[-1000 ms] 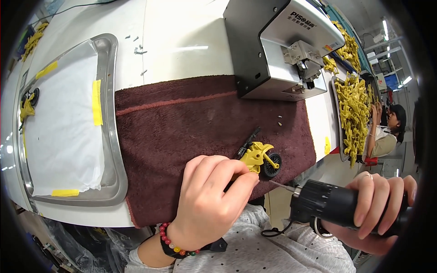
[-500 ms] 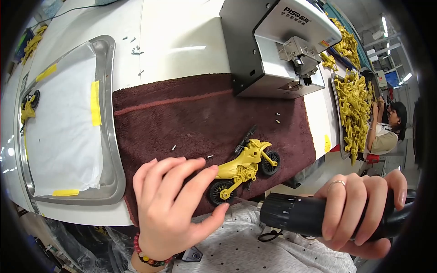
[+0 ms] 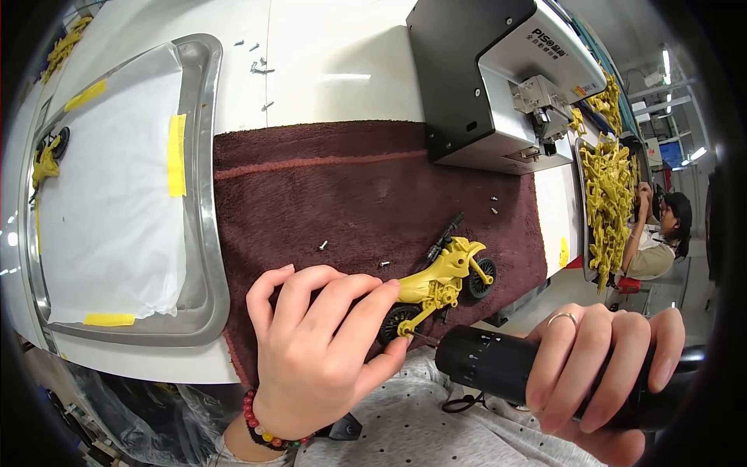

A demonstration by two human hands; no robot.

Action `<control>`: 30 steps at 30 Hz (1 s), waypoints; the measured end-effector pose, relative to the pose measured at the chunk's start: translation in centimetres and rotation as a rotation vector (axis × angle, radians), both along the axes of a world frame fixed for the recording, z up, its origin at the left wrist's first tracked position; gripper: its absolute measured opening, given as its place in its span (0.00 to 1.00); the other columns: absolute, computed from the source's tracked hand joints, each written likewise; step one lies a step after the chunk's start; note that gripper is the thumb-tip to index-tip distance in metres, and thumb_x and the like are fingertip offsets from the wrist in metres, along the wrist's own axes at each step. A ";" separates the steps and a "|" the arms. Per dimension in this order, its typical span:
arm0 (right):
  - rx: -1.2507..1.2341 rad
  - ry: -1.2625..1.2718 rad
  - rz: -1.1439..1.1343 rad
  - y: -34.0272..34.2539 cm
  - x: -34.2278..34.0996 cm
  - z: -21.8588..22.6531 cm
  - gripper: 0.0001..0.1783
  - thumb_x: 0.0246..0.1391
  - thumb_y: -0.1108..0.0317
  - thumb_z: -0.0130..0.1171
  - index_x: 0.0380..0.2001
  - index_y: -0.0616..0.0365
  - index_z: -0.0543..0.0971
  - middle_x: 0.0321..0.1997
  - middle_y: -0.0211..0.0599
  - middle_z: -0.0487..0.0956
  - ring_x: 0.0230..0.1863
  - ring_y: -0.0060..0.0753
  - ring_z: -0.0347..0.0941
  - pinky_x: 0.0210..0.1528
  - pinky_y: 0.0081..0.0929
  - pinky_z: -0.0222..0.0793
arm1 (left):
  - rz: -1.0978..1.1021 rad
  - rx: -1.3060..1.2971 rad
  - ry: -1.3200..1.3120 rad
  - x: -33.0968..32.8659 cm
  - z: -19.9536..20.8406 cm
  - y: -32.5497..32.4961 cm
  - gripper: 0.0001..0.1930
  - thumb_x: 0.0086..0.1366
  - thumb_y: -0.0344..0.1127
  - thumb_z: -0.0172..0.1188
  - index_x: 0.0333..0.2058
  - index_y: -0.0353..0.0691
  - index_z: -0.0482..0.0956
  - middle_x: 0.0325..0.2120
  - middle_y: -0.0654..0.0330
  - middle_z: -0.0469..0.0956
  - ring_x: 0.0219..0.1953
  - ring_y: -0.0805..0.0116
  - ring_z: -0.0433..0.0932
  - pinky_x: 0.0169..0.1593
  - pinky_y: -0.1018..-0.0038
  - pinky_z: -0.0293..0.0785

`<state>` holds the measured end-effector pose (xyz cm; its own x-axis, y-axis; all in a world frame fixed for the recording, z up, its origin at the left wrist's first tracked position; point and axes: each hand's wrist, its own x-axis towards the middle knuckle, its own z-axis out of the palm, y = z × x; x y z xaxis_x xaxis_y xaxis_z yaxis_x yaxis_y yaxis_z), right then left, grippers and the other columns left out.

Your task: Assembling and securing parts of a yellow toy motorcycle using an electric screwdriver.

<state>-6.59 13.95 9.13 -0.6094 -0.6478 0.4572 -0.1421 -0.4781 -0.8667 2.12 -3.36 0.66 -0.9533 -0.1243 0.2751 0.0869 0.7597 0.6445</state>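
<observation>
A yellow toy motorcycle (image 3: 426, 286) with black wheels and a black front fork lies on its side on a dark red towel (image 3: 327, 194). My left hand (image 3: 323, 350) grips its rear end, fingertips at the seat and thumb by the rear wheel (image 3: 399, 323). Wrapped round a black electric screwdriver (image 3: 486, 356) are the fingers of my right hand (image 3: 599, 366). The screwdriver's thin bit (image 3: 424, 338) reaches the rear wheel's hub; whether a screw sits there, I cannot tell. Small loose screws (image 3: 323, 245) lie on the towel beyond the toy.
Left of the towel stands a metal tray (image 3: 206, 249) lined with white paper, with another yellow toy part (image 3: 47, 163) at its far edge. A grey screw-feeding machine (image 3: 459, 93) is at the back right. Beyond it are heaped yellow parts (image 3: 611, 202) and a seated person (image 3: 657, 241).
The screwdriver has come left, bringing its bit to the rear wheel hub. My left thumb and fingers have closed in on the toy. The view has shifted slightly.
</observation>
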 end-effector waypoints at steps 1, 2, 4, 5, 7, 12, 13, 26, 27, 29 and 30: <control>0.036 0.037 0.053 0.1 -0.3 -0.1 0.30 0.54 0.54 0.64 0.55 0.50 0.64 0.35 0.30 0.74 0.31 0.28 0.72 0.34 0.25 0.69 | 0.004 -0.008 -0.004 0.0 -0.1 0.0 0.24 0.33 0.39 0.72 0.35 0.44 0.82 0.34 0.67 0.78 0.40 0.63 0.72 0.52 0.59 0.60; 0.072 0.073 0.107 0.0 -0.6 -0.2 0.33 0.53 0.50 0.65 0.56 0.49 0.63 0.36 0.28 0.73 0.32 0.26 0.72 0.35 0.24 0.69 | 0.010 -0.008 -0.008 0.0 -0.1 0.0 0.24 0.33 0.39 0.72 0.35 0.44 0.82 0.34 0.67 0.78 0.40 0.63 0.72 0.52 0.59 0.60; 0.075 0.078 0.107 -0.3 -0.4 -0.1 0.32 0.53 0.51 0.65 0.55 0.49 0.63 0.36 0.29 0.73 0.31 0.27 0.72 0.35 0.24 0.69 | 0.009 0.001 -0.006 0.0 0.0 0.0 0.24 0.33 0.39 0.72 0.35 0.44 0.82 0.34 0.67 0.77 0.40 0.63 0.71 0.52 0.59 0.60; 0.072 0.082 0.107 -0.4 -0.4 0.0 0.32 0.53 0.51 0.65 0.55 0.49 0.64 0.36 0.30 0.73 0.31 0.27 0.72 0.35 0.24 0.69 | 0.011 0.005 -0.006 0.0 0.0 0.1 0.24 0.33 0.39 0.72 0.35 0.44 0.82 0.34 0.67 0.77 0.40 0.63 0.71 0.52 0.59 0.60; 0.090 0.088 0.098 -0.5 -0.2 0.3 0.32 0.52 0.51 0.66 0.54 0.49 0.64 0.36 0.30 0.73 0.31 0.28 0.72 0.34 0.25 0.68 | 0.008 0.016 0.009 -0.1 0.0 0.1 0.24 0.33 0.39 0.72 0.35 0.44 0.82 0.33 0.67 0.77 0.40 0.63 0.71 0.52 0.59 0.59; 0.088 0.114 0.137 -0.9 -0.3 0.2 0.33 0.51 0.51 0.67 0.53 0.51 0.64 0.35 0.30 0.73 0.31 0.28 0.72 0.34 0.25 0.68 | 0.028 0.017 -0.004 0.0 -0.1 0.2 0.24 0.33 0.39 0.72 0.35 0.44 0.83 0.33 0.67 0.76 0.39 0.63 0.71 0.53 0.58 0.59; 0.095 0.129 0.127 -1.1 -0.1 0.3 0.32 0.50 0.51 0.68 0.52 0.51 0.64 0.35 0.30 0.72 0.30 0.28 0.71 0.33 0.25 0.68 | 0.035 0.018 -0.008 0.0 0.0 0.2 0.24 0.33 0.39 0.72 0.35 0.44 0.83 0.33 0.67 0.76 0.39 0.63 0.71 0.53 0.58 0.59; 0.124 0.174 0.334 -2.2 -0.2 1.1 0.48 0.51 0.46 0.64 0.69 0.39 0.50 0.51 0.35 0.69 0.41 0.35 0.72 0.44 0.36 0.69 | 0.011 0.107 0.035 0.1 -0.6 0.2 0.23 0.35 0.39 0.72 0.36 0.44 0.83 0.32 0.67 0.75 0.40 0.63 0.72 0.54 0.57 0.58; 0.118 0.172 0.208 -1.6 0.4 0.7 0.46 0.51 0.47 0.65 0.68 0.37 0.53 0.55 0.34 0.65 0.47 0.36 0.70 0.48 0.42 0.69 | 0.020 0.098 0.030 0.1 -0.6 0.2 0.23 0.35 0.39 0.72 0.36 0.44 0.83 0.32 0.67 0.75 0.40 0.63 0.72 0.54 0.57 0.58; 0.180 0.193 0.104 -0.4 0.0 1.6 0.41 0.48 0.52 0.69 0.65 0.35 0.61 0.64 0.30 0.56 0.60 0.36 0.61 0.61 0.58 0.62 | 0.035 0.096 0.025 0.2 -0.6 0.2 0.23 0.35 0.39 0.72 0.36 0.44 0.83 0.32 0.67 0.74 0.40 0.63 0.72 0.54 0.57 0.57; 0.120 0.169 -0.059 -0.7 1.0 1.8 0.36 0.46 0.60 0.71 0.60 0.37 0.68 0.61 0.27 0.60 0.61 0.33 0.59 0.65 0.56 0.58 | 0.037 0.099 0.033 0.2 -0.8 0.3 0.23 0.35 0.39 0.72 0.36 0.44 0.83 0.32 0.66 0.74 0.40 0.63 0.72 0.54 0.57 0.57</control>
<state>-5.59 13.27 10.92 -0.5690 -0.6695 0.4776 -0.3148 -0.3592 -0.8786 2.31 -3.07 -0.10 -0.9382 -0.1873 0.2911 0.0828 0.6952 0.7141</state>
